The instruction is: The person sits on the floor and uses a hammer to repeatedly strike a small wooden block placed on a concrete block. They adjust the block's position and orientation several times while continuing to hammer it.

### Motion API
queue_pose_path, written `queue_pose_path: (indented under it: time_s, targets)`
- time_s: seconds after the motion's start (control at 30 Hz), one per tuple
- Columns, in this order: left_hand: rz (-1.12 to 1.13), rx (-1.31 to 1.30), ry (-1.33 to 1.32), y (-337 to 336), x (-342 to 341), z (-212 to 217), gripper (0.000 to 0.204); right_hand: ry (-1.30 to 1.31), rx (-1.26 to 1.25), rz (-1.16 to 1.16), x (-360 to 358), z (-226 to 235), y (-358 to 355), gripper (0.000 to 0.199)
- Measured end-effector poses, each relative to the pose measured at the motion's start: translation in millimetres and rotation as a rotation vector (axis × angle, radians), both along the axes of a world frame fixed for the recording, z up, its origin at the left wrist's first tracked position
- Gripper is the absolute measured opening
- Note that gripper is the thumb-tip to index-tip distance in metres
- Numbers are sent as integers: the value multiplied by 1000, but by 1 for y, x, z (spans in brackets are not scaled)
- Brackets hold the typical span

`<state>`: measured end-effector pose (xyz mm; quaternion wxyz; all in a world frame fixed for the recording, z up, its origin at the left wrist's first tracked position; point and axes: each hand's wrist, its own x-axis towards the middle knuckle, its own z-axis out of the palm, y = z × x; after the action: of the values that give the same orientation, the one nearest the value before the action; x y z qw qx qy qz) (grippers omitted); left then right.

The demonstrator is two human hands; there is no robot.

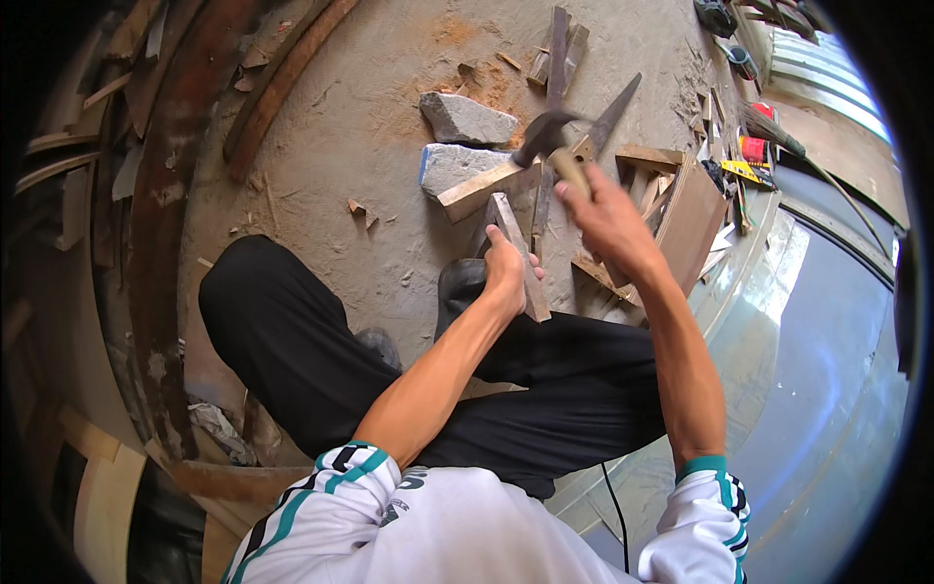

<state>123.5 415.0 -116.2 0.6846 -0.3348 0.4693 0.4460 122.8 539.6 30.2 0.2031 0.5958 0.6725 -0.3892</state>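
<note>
Narrow grey-brown wood strip (518,255) | head view: slanted over concrete floor (370,127), just in front of the person's knees | L hand (506,268) fingers wrapped shut round strip | R hand (608,216) fisted on wood-handled dark-head hammer (547,136), raised above strip | two grey stone blocks (465,119) + pale plank (482,188) just beyond.

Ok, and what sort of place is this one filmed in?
Most likely a rough woodworking spot on a concrete floor. The right hand raises a hammer, the left hand steadies a wooden piece, and a handsaw and offcuts lie about.
</note>
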Motion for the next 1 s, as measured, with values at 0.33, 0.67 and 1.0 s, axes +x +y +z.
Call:
queue_pose_path:
  time_s: [0.33, 0.67, 1.0]
  targets:
    - [10, 1, -9, -1, -3, 1, 75, -43, 126, 111, 36, -42, -32, 39]
    - [21, 14, 13, -2, -1, -1, 70, 217, 432, -106, 26, -2, -8, 44]
    - [76, -7, 45, 6, 1, -1, 81, 118, 303, 112, 16, -25, -33, 41]
